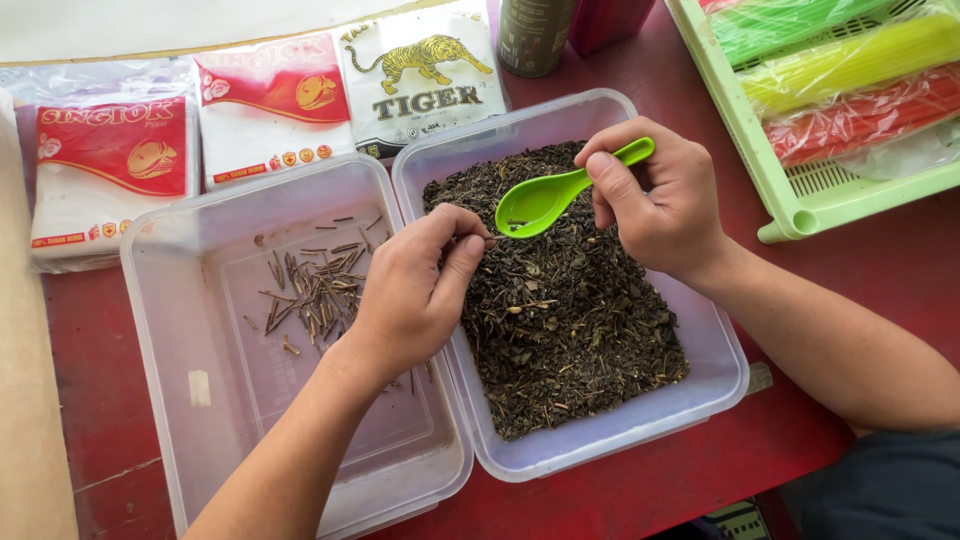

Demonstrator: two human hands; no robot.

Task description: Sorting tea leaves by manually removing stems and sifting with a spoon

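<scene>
My right hand (665, 205) grips a bright green plastic spoon (545, 200) by its handle, the bowl held over a clear plastic tub (725, 345) of dark loose tea leaves (565, 310). A few leaf bits lie in the spoon. My left hand (415, 290) hovers at the tub's left edge, thumb and fingers pinched together on what looks like a thin stem beside the spoon's bowl. To the left stands a second clear tub (180, 330) holding a small scatter of pale brown stems (315, 295).
Three white paper packets (270, 105) with red or yellow printing lie at the back on the red table (880, 275). A light green basket (790, 190) of coloured straw bundles sits at the right. A dark can (535, 35) stands behind the tubs.
</scene>
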